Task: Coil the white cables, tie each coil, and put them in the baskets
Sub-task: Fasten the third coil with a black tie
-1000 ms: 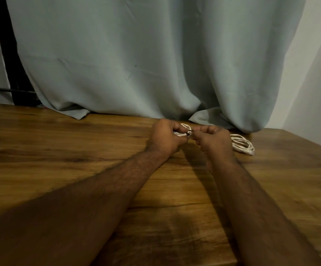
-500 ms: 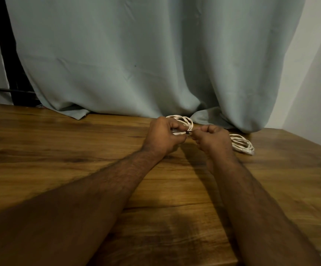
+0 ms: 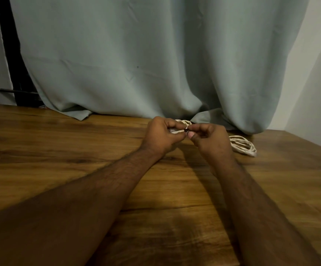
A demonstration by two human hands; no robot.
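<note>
Two white cable coils are showing on the wooden table (image 3: 79,150); one coil (image 3: 184,122) is being held up at the far middle, the left hand (image 3: 160,136) curling its fingers round it; the right hand (image 3: 209,140) is pinching a small dark tie (image 3: 186,130) at the coil's edge with thumb and forefinger; the second coil (image 3: 242,145) is lying flat just right of the right hand, near the one grey curtain (image 3: 136,54) hanging behind
</note>
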